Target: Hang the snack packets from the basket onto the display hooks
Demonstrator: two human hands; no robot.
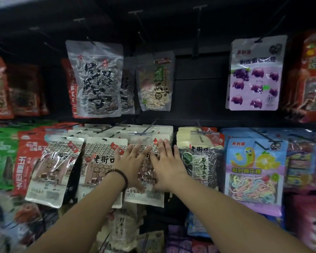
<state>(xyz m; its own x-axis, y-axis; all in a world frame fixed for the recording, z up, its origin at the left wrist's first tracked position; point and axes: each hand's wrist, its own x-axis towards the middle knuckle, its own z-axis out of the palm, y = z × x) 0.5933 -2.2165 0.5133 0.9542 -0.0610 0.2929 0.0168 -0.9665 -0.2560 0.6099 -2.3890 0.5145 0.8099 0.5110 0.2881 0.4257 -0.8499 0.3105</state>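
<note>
Left hand (131,161): laid flat on the packet (148,198), fingers straight and spread; a bracelet (119,175) is worn at the wrist.
Right hand (167,163): pressed flat on the same packet, just beside the left, fingers straight and apart.
Packet: cream, hung at the front of a stack on a lower-row hook (150,126).
Neighbours: a second packet (98,161) of the same kind is hung just left, a seed packet (201,165) just right.

Two hands, the left hand (130,162) and the right hand (167,166); one bracelet (125,179); three cream packets (55,170) in the front row; one purple packet (254,73).
</note>
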